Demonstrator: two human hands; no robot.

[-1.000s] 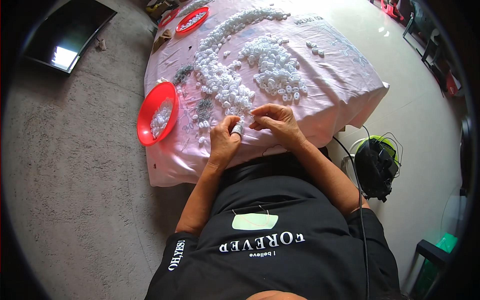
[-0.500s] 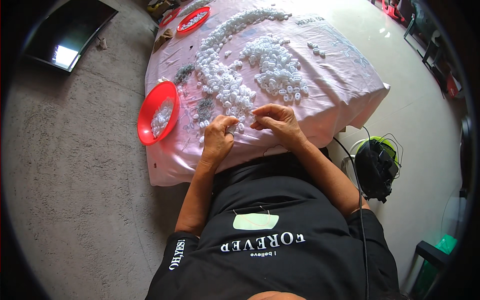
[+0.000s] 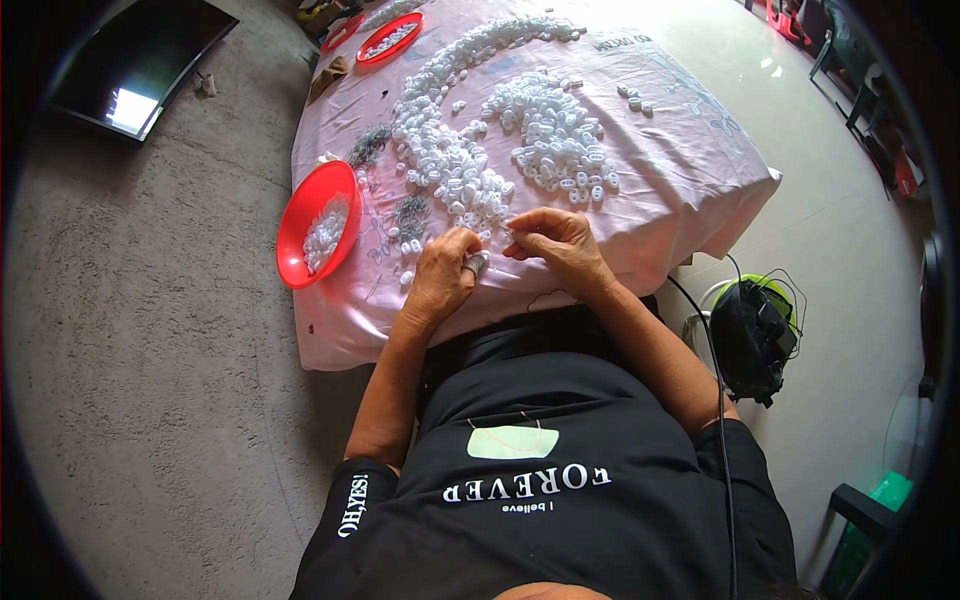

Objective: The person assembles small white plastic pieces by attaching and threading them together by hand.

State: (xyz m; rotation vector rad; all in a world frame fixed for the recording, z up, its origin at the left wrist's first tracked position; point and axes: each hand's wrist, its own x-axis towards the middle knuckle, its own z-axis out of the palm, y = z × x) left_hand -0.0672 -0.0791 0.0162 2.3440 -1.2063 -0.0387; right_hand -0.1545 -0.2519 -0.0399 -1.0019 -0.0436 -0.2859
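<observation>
Left hand (image 3: 443, 275) pinches a small white plastic piece (image 3: 478, 264), right hand (image 3: 560, 243) fingers curl on another; either may slip into the white pile (image 3: 470, 185) at 12 o'clock.

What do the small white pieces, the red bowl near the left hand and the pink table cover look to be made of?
White pieces: likely moulded plastic, faintly glossy, uniform shapes. Red bowl: likely plastic, smooth and evenly bright with a thin rim. Pink cover: cloth, matte, creasing and draping over the edge. The left hand pinches one piece.
</observation>
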